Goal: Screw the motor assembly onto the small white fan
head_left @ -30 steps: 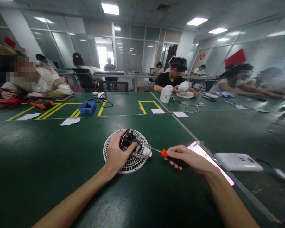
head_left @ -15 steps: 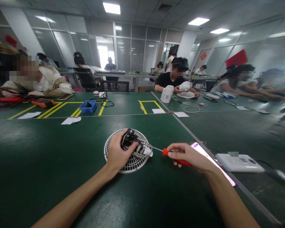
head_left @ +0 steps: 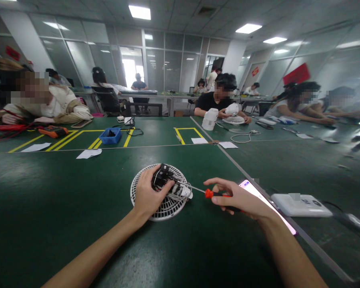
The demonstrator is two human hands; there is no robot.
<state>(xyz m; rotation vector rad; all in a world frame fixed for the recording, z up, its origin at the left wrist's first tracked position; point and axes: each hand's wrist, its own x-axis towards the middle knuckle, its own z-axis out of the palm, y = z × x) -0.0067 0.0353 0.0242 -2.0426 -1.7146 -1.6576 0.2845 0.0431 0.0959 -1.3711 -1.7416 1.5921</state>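
A round white fan grille [head_left: 163, 214] lies on the green table in front of me. On top of it rests a black motor assembly [head_left: 161, 174] with white parts and a bundle of grey cable [head_left: 177, 196]. My left hand [head_left: 147, 192] is wrapped round the motor assembly from the left, thumb across its near side. In my right hand [head_left: 234, 196] is a screwdriver [head_left: 209, 193] with a red and black handle. Its shaft points left, and the tip reaches into the assembly close to my left thumb, where the exact contact is hidden.
Right of my right hand lies a lit phone [head_left: 268, 206], with a white power bank [head_left: 301, 205] beyond it. Farther off are a blue tray [head_left: 110, 137], paper slips [head_left: 89, 154] and an orange meter [head_left: 53, 131]. Across the table a person [head_left: 219, 100] handles white fan parts.
The fingers of my right hand have loosened and lifted slightly around the screwdriver handle, which appears turned. My left hand and the motor assembly stay in place.
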